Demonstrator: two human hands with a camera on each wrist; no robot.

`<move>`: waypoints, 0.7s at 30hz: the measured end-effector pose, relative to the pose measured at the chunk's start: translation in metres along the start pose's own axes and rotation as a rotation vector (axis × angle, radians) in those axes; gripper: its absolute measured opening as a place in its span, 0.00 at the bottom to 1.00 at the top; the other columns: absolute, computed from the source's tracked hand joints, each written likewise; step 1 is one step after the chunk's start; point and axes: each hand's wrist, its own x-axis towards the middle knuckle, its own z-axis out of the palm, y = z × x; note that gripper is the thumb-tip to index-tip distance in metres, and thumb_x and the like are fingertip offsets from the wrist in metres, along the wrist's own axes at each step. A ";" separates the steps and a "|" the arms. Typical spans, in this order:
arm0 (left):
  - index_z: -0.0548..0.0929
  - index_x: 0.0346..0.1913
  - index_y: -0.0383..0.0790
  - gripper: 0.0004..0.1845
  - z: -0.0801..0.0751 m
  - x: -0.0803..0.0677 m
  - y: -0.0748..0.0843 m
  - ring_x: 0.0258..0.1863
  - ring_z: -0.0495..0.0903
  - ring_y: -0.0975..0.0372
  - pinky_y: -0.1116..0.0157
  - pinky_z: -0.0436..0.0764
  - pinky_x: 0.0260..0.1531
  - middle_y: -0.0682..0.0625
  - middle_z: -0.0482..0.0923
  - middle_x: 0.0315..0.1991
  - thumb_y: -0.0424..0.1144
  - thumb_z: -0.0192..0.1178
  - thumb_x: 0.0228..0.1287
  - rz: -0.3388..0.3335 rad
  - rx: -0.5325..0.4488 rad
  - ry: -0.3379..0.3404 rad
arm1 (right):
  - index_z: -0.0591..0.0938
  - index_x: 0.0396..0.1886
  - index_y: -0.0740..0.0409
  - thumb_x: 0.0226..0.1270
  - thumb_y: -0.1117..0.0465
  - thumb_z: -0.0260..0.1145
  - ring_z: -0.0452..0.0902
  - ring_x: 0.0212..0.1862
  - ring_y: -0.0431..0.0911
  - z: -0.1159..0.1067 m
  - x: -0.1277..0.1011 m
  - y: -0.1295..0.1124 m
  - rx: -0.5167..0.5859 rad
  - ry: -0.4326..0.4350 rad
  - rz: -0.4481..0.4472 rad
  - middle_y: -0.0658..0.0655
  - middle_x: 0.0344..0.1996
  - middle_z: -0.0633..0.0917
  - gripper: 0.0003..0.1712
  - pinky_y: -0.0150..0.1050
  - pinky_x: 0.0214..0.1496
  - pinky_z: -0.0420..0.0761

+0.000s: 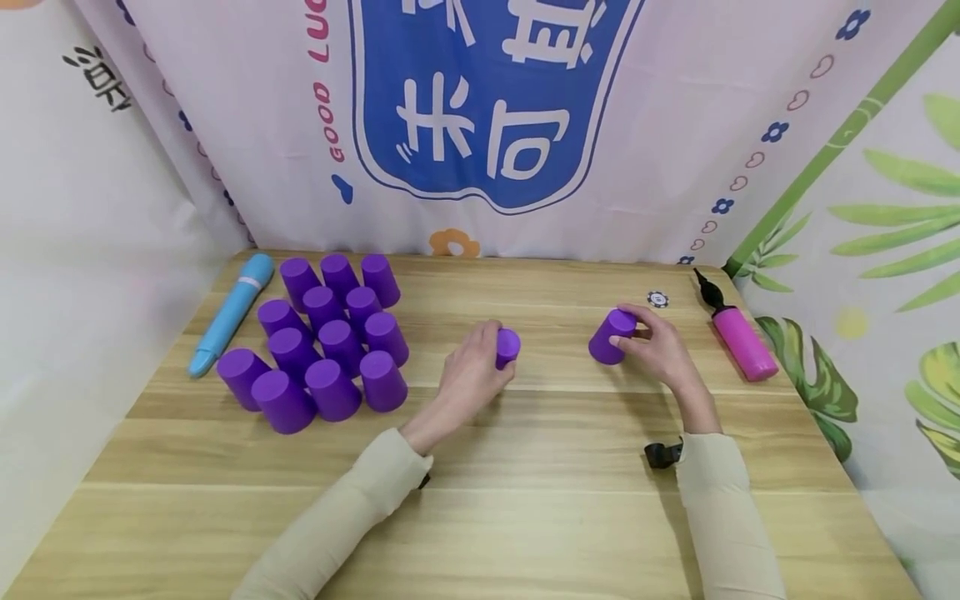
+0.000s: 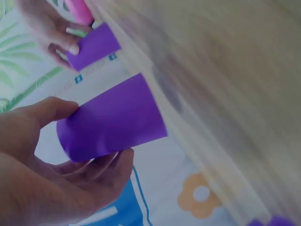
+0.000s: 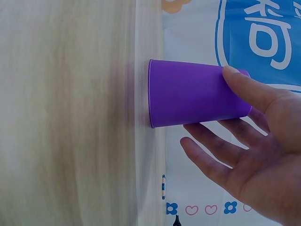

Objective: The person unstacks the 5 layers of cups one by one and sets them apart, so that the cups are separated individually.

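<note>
1. While both hands are working near the middle of the bench [image 1: 525,517], each one is dealing with its own upside-down purple cup: the left hand [image 1: 468,375] is wrapping the left cup [image 1: 507,346], thumb on one side of the wall and fingers [image 2: 110,165] curling round the other.
2. Over on the other side, the right hand [image 1: 660,346] is holding the right cup [image 1: 611,336], thumb lying along the wall near the closed base, the other fingers [image 3: 211,155] reaching fairly straight beside it. Can't tell if they're actually touching it.
3. Both cups are sitting rim-down on the wood, well apart from each other.
4. My guess on handling: thin plastic, super light, smooth and a bit slippery, so squeezing hard is probably just going to flex the wall. Taking it round the sides near the narrow closed end looks safest.
5. Further left, a cluster of purple cups [image 1: 326,346] is standing upside down, packed close together.
6. Beyond that, a blue pump [image 1: 232,312] is lying by the left edge, and a pink pump [image 1: 738,337] plus a small round chip [image 1: 657,299] are sitting off to the right.
</note>
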 end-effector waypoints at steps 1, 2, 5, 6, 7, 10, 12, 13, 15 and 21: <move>0.71 0.57 0.34 0.29 -0.003 -0.001 -0.003 0.46 0.79 0.51 0.53 0.83 0.38 0.41 0.77 0.50 0.38 0.70 0.54 -0.002 0.002 0.004 | 0.66 0.70 0.57 0.65 0.60 0.68 0.71 0.59 0.67 0.000 0.000 0.000 -0.002 0.001 0.003 0.67 0.65 0.68 0.36 0.58 0.57 0.75; 0.71 0.57 0.33 0.29 -0.006 -0.001 -0.005 0.45 0.79 0.50 0.52 0.83 0.37 0.41 0.77 0.49 0.38 0.71 0.53 -0.001 0.003 0.010 | 0.66 0.70 0.57 0.65 0.60 0.68 0.71 0.59 0.67 0.000 0.000 0.000 -0.001 0.003 0.005 0.67 0.65 0.68 0.36 0.58 0.57 0.75; 0.72 0.54 0.32 0.28 -0.014 -0.006 -0.010 0.43 0.79 0.49 0.52 0.83 0.36 0.40 0.77 0.46 0.37 0.71 0.51 0.010 -0.001 0.040 | 0.66 0.70 0.56 0.64 0.60 0.68 0.71 0.59 0.67 0.001 0.000 0.001 0.003 0.002 0.011 0.68 0.65 0.68 0.36 0.57 0.57 0.75; 0.72 0.54 0.32 0.28 -0.017 -0.008 -0.012 0.43 0.79 0.49 0.52 0.83 0.36 0.40 0.77 0.46 0.37 0.71 0.51 0.012 0.002 0.042 | 0.66 0.71 0.56 0.64 0.60 0.68 0.71 0.59 0.67 0.001 0.000 0.001 0.004 -0.001 0.013 0.68 0.65 0.69 0.36 0.57 0.57 0.75; 0.72 0.53 0.31 0.28 -0.020 -0.012 -0.013 0.42 0.79 0.49 0.52 0.82 0.37 0.39 0.77 0.46 0.37 0.71 0.51 0.012 -0.003 0.045 | 0.66 0.71 0.56 0.64 0.60 0.68 0.71 0.59 0.67 0.001 0.000 0.001 0.005 -0.003 0.015 0.68 0.65 0.69 0.36 0.57 0.57 0.75; 0.72 0.54 0.31 0.28 -0.028 -0.023 -0.015 0.43 0.79 0.48 0.52 0.81 0.41 0.38 0.78 0.46 0.36 0.70 0.52 -0.001 -0.013 0.030 | 0.66 0.70 0.57 0.64 0.61 0.68 0.71 0.58 0.67 0.002 0.000 0.001 0.002 -0.005 0.011 0.68 0.65 0.69 0.36 0.57 0.57 0.76; 0.72 0.55 0.31 0.28 -0.035 -0.031 -0.015 0.44 0.79 0.47 0.52 0.81 0.42 0.39 0.78 0.47 0.37 0.69 0.53 -0.024 -0.010 0.022 | 0.66 0.70 0.57 0.64 0.61 0.68 0.72 0.58 0.67 0.002 0.001 0.001 0.001 0.001 0.003 0.68 0.65 0.69 0.35 0.57 0.57 0.76; 0.72 0.55 0.32 0.28 -0.038 -0.035 -0.015 0.44 0.79 0.48 0.52 0.81 0.42 0.39 0.78 0.46 0.37 0.69 0.53 -0.033 -0.008 0.024 | 0.66 0.70 0.58 0.64 0.62 0.68 0.72 0.58 0.67 0.002 0.001 0.001 0.002 0.005 -0.001 0.68 0.65 0.69 0.35 0.57 0.57 0.76; 0.72 0.55 0.33 0.27 -0.043 -0.044 -0.017 0.43 0.79 0.48 0.51 0.81 0.40 0.40 0.78 0.46 0.38 0.68 0.53 -0.053 0.010 0.035 | 0.66 0.70 0.58 0.64 0.62 0.68 0.72 0.58 0.67 0.001 0.002 0.001 0.005 0.008 -0.004 0.68 0.65 0.69 0.35 0.57 0.57 0.76; 0.73 0.54 0.33 0.27 -0.059 -0.073 -0.027 0.44 0.78 0.49 0.50 0.81 0.38 0.40 0.78 0.44 0.37 0.69 0.50 -0.080 0.014 0.093 | 0.66 0.70 0.57 0.64 0.62 0.68 0.71 0.59 0.67 0.001 0.001 0.000 0.013 0.002 0.010 0.68 0.65 0.69 0.36 0.56 0.58 0.75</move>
